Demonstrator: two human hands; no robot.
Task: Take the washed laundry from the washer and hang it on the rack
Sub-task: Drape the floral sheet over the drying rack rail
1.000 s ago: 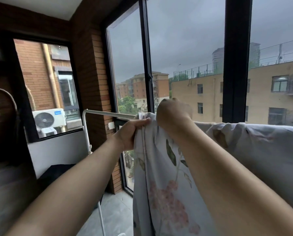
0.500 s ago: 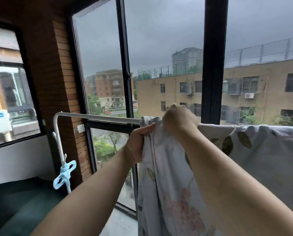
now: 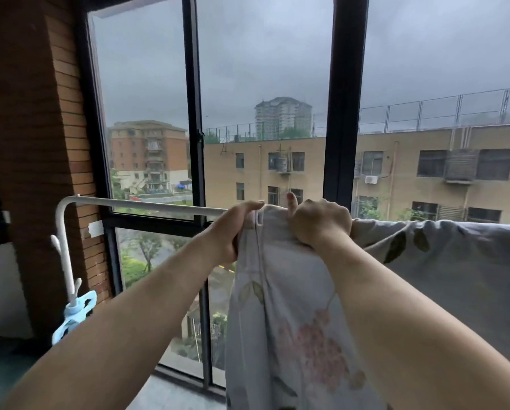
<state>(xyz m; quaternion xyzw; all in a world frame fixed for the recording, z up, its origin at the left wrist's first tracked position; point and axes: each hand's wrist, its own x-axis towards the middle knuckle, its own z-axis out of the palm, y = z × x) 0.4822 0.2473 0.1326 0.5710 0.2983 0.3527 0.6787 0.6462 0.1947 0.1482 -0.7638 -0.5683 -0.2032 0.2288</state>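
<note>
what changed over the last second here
The left hand and right hand slid the edge of the floral sheet rightward along the white rail, baring more rail on the left; the right thumb now sticks up. Unchanged: both hands hold the sheet, which stays draped over the rail.

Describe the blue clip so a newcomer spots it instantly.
Follow the white rack rail left from the floral sheet to its bend, then down the upright post. The clip sits low on it: the only light-blue plastic thing there.
</note>
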